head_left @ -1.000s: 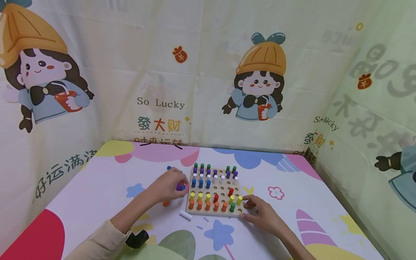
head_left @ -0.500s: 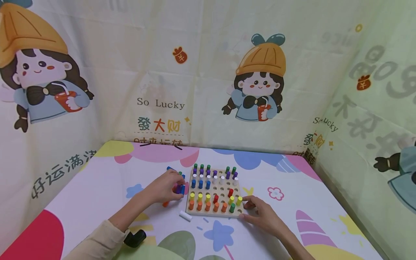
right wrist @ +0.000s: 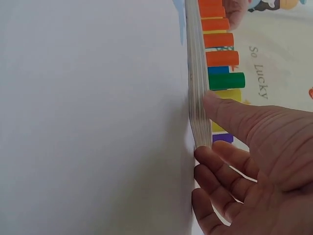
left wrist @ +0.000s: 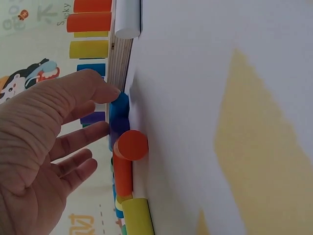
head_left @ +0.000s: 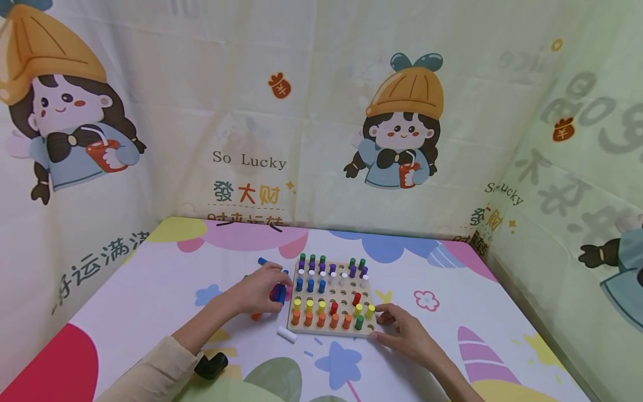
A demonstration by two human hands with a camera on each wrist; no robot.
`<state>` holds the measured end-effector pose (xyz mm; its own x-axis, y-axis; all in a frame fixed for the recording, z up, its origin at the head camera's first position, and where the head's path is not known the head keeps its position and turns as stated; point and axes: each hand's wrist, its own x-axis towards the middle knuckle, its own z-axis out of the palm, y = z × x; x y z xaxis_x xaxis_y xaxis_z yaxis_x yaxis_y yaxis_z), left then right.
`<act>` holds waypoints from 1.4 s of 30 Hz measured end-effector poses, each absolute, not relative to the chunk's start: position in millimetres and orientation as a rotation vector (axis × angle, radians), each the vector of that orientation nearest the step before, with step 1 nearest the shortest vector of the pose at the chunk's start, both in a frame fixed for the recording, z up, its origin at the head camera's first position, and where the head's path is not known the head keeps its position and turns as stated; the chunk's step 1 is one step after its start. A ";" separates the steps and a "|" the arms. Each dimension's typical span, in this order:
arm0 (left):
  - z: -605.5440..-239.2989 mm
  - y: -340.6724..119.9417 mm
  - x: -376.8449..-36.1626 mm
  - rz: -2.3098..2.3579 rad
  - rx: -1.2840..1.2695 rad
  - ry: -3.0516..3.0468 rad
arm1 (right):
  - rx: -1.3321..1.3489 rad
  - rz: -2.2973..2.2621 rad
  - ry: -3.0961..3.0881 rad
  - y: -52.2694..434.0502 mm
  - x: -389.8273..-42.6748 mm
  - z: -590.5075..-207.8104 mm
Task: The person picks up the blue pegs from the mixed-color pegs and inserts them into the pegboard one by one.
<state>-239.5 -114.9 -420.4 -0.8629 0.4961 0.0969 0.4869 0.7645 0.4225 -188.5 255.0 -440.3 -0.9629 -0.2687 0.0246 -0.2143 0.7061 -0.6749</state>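
Note:
A wooden pegboard lies on the table, with rows of coloured pegs upright in it and several bare holes. At its left side my left hand pinches a blue peg, thumb against it and index finger behind. Loose pegs lie under and around that hand: an orange peg, a yellow peg and others partly hidden by the fingers. My right hand holds the board's near right corner, the thumb on the near edge and curled fingers along the right side, close to a green peg.
A loose white peg lies off the board's near left corner. Another blue peg rests beyond my left hand. A black device sits at the left wrist. Printed cloth walls rise behind the table.
My left hand shifts slightly over the loose pegs, and the blue peg now stands closer between thumb and fingers. The right hand and the board stay in place.

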 end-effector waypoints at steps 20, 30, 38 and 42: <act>-424.7 -116.4 -240.1 0.574 0.875 2.999 | -0.391 -1.093 2.840 255.1 -189.7 -441.9; -425.7 -119.1 -240.4 0.578 0.906 2.941 | -0.401 -1.109 2.833 256.0 -188.4 -442.1; -426.4 -121.6 -241.7 0.587 0.923 2.919 | -0.395 -1.105 2.836 255.9 -189.3 -443.2; -425.7 -121.2 -242.1 0.601 0.891 2.915 | -0.392 -1.103 2.835 255.3 -189.2 -442.6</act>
